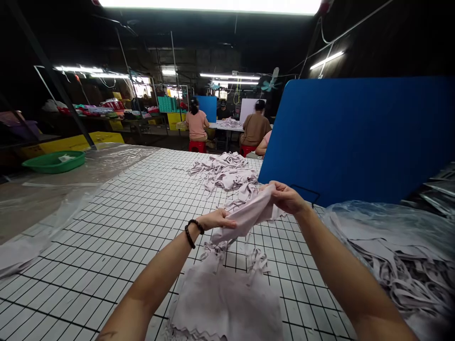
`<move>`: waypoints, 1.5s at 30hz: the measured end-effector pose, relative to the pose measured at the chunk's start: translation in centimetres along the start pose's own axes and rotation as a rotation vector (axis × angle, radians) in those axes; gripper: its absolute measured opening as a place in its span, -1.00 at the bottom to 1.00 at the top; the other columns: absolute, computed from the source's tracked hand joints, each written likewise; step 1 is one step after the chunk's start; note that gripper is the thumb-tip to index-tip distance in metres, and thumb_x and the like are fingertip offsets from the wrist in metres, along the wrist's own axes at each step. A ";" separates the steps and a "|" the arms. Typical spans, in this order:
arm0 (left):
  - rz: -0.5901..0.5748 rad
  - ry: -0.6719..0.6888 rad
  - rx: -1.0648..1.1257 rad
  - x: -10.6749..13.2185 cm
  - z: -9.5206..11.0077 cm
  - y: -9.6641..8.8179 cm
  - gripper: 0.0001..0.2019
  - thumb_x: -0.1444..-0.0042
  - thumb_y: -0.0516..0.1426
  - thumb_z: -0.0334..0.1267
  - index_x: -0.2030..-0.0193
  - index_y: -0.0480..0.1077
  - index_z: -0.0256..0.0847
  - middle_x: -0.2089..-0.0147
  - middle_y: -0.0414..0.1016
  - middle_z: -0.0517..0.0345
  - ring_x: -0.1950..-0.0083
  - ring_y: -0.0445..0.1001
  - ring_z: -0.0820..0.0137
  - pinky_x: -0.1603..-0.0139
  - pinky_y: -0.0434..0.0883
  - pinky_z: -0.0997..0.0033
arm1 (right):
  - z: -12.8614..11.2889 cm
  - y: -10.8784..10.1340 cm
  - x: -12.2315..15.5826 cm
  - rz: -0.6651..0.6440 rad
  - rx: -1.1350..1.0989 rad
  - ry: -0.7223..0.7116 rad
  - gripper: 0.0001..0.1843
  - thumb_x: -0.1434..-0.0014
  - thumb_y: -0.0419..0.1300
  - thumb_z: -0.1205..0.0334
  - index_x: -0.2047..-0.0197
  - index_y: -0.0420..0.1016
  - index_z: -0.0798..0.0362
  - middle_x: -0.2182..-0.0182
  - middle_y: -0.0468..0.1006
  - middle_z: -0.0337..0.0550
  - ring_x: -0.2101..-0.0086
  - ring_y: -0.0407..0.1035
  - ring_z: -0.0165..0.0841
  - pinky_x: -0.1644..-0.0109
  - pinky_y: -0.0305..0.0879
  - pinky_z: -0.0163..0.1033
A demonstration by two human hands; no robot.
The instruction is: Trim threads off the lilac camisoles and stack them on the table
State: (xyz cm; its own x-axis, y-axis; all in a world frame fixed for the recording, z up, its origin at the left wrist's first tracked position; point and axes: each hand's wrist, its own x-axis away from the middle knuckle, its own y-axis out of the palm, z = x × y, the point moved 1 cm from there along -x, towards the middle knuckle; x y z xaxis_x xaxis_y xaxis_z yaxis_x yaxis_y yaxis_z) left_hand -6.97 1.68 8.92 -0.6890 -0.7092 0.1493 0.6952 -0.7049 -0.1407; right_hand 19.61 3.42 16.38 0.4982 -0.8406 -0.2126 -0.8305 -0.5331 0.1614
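Note:
Between my hands a pale mauve strappy garment (250, 213) is held up above the table, folded lengthwise and slanting up to the right. My left hand (217, 219), with a dark beaded bracelet at the wrist, grips its lower left end, thumb on top. Its upper right end is pinched in the fingers of my right hand (286, 196). Below lies a flat stack of the same pale cloth (227, 300), with a zigzag near edge and thin straps at its far side. A loose heap of similar garments (227, 170) lies farther back.
The white table (135, 227) has a black grid. A blue panel (355, 137) stands at the right, beside a clear plastic bag (355, 210) of pale garments. A green basin (53, 161) sits at the left. Several people sit at a table behind.

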 end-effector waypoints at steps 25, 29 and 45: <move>0.059 0.048 -0.166 5.4 6.2 -1.8 -0.59 0.09 0.29 -0.01 0.28 0.27 -0.24 0.40 0.39 0.24 0.61 0.35 0.60 0.68 0.25 0.65 | -2.2 -3.0 2.6 0.266 0.161 -0.051 -0.67 0.06 0.37 0.10 0.39 0.27 0.00 0.38 0.56 -0.20 0.74 0.06 -0.59 0.70 -0.17 -0.37; -0.105 0.084 0.078 5.1 6.3 -0.8 -0.62 0.00 0.24 -0.01 0.29 0.21 -0.23 0.50 0.41 0.24 0.64 0.39 0.54 0.68 0.32 0.61 | -1.3 -2.6 2.4 0.211 0.198 0.054 -0.67 0.03 0.35 0.10 0.36 0.27 0.02 0.64 0.37 -0.35 0.72 0.22 -0.49 0.72 -0.04 -0.40; -0.150 -0.102 0.122 4.3 3.5 1.2 -0.54 0.06 0.30 -0.07 0.09 0.26 -0.20 0.52 0.41 0.33 0.71 0.37 0.55 0.77 0.15 0.67 | -1.5 -1.7 1.3 0.305 0.280 -0.074 -0.82 0.15 0.35 0.26 0.40 0.52 0.10 0.41 0.46 -0.17 0.43 0.32 -0.43 0.36 0.35 -0.30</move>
State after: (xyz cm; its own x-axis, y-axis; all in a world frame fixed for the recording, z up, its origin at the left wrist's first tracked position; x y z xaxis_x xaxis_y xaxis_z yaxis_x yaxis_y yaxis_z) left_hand -8.42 -2.19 12.79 -0.7665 -0.5880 0.2584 0.6106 -0.7919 0.0095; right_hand 22.03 3.06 17.30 0.2087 -0.9411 -0.2661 -0.9778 -0.2058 -0.0388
